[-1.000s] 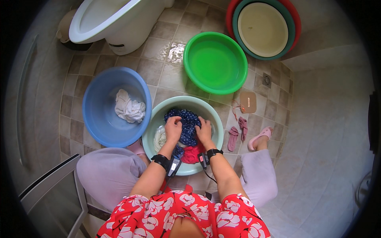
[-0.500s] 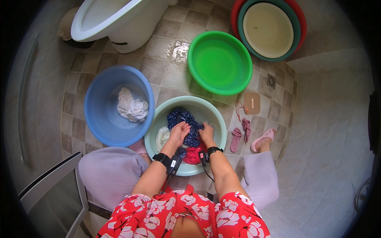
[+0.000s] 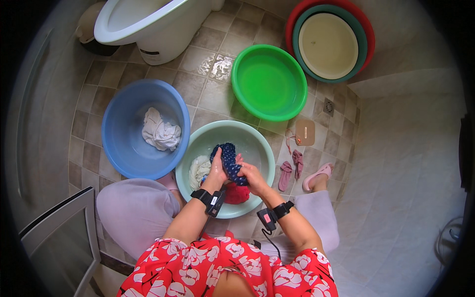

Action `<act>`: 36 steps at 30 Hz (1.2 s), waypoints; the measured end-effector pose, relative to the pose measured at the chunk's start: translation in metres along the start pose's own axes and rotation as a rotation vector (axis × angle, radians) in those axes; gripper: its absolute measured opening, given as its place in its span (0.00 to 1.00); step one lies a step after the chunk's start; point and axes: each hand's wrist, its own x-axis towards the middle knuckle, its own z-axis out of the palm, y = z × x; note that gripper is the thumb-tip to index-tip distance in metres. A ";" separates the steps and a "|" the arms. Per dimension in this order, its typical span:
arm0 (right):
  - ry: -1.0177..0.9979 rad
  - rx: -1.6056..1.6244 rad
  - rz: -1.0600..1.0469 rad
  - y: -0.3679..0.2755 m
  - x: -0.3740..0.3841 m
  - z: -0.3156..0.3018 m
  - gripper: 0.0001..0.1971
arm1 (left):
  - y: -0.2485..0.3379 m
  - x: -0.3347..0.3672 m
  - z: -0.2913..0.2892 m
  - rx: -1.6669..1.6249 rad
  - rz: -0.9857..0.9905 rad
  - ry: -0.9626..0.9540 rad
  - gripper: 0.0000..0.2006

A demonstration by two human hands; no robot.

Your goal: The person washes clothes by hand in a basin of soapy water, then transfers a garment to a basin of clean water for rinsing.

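Observation:
In a pale mint basin in front of me, a navy cloth with white dots is bunched between my hands. My left hand is closed around its left side. Gripping the lower right part of the cloth is my right hand, fingers curled over it. A white cloth lies at the basin's left wall, beside my left hand. Below the navy cloth, towards me, sits a red cloth, partly covered by it. My palms and some fingers are hidden by the bunched fabric.
A blue basin with a white garment touches the mint one on its left. Beyond stand a green basin holding water and nested basins. Two pink socks, a tan board and a floor drain are at right.
The navy cloth was spread lower in the basin and is now gathered into a tight bundle. My right hand has come in towards the left hand and closed over it. More red cloth is covered.

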 end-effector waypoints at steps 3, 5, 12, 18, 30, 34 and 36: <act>0.048 -0.391 -0.172 -0.003 -0.015 0.026 0.16 | -0.008 0.002 -0.025 0.014 0.074 -0.022 0.23; 0.223 -0.823 -0.514 0.005 -0.011 0.027 0.16 | -0.017 0.006 -0.025 0.050 0.035 -0.054 0.16; 0.638 -1.118 -0.619 0.005 0.054 0.027 0.14 | -0.024 0.020 -0.012 0.092 0.216 0.083 0.12; 0.392 -0.872 -0.666 0.007 0.034 0.032 0.12 | -0.009 0.001 -0.005 -0.017 0.215 0.140 0.14; 0.666 -0.892 -0.555 0.013 0.062 0.021 0.17 | -0.016 0.013 -0.007 0.042 0.160 0.044 0.14; 0.480 -0.849 -0.614 0.013 0.025 0.039 0.14 | -0.003 0.009 -0.023 0.021 0.153 0.131 0.17; 0.376 -0.984 -0.749 0.012 -0.003 0.057 0.16 | 0.000 -0.005 -0.023 0.109 0.056 -0.049 0.18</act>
